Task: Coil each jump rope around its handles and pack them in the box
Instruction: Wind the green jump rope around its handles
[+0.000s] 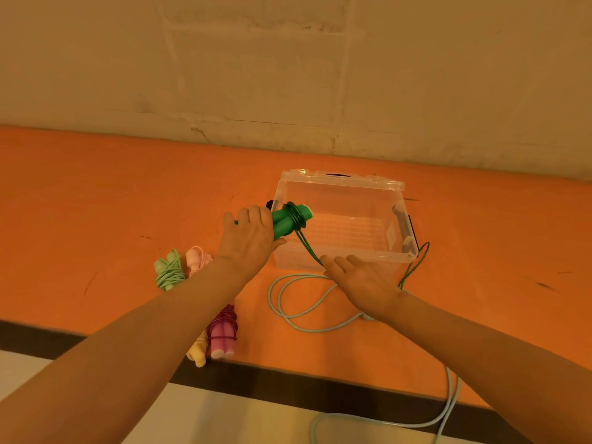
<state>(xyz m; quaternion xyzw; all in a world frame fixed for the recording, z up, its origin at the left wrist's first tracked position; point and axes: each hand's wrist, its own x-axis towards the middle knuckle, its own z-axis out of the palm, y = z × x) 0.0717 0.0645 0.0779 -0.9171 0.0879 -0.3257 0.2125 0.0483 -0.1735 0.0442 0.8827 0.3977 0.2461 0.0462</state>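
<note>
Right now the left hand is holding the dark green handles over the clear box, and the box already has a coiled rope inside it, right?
Not quite. The head view shows the left hand gripping the dark green handles at the clear box, but the box holds no rope.

Plain indoor room of unclear kind: scuffed bare wall [288,59] behind an orange-topped counter [96,187].

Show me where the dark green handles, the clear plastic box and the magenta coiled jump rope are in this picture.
dark green handles [286,223]: head view, on the handle bodies just right of the left hand.
clear plastic box [341,181]: head view, on its far rim.
magenta coiled jump rope [223,331]: head view, on the wrapped handles near the table edge.
</note>
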